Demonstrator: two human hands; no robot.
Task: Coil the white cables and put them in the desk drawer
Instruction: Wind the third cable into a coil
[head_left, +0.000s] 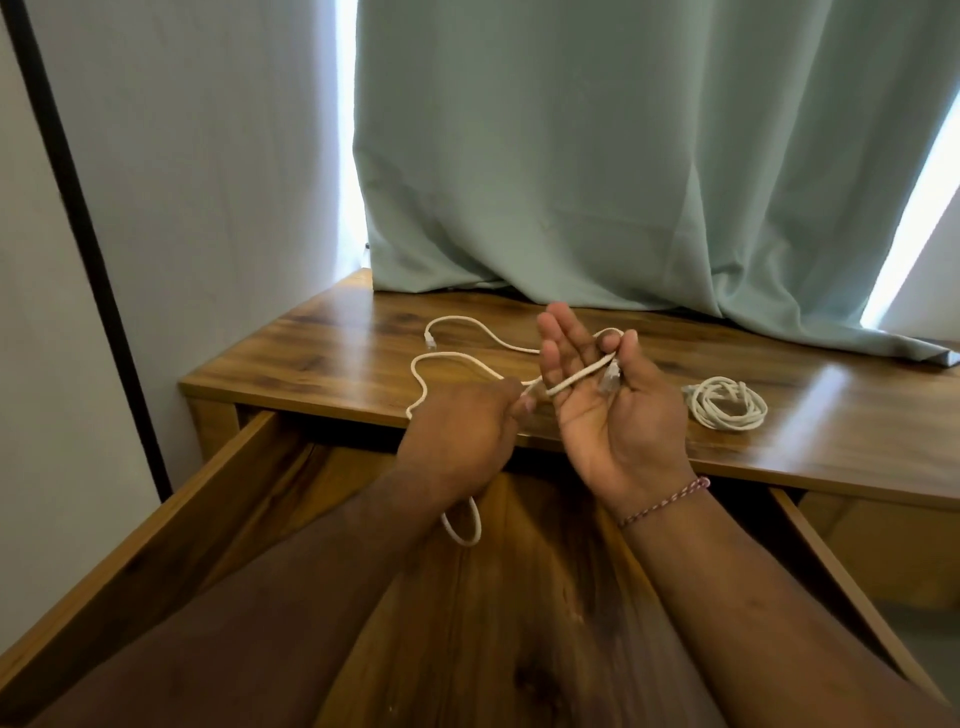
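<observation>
Hands above the open wooden drawer (218, 499): left hand (462, 441) fingers pinch the loose white cable (452, 358); right hand (613, 410), fingers mostly extended, thumb pressing the cable's end. Coiled white cable (727, 402) lies on the wooden surface (831, 395) behind the drawer.

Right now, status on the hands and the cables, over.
Left hand pinches the loose cable. Right hand, palm up, thumb pins its plug end. Coiled cable waits on desk. Drawer open, nothing blocking.

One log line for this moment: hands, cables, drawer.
left hand pinches loose white cable | right hand holds its plug end | coiled white cable on wooden desk top | wooden drawer open
</observation>
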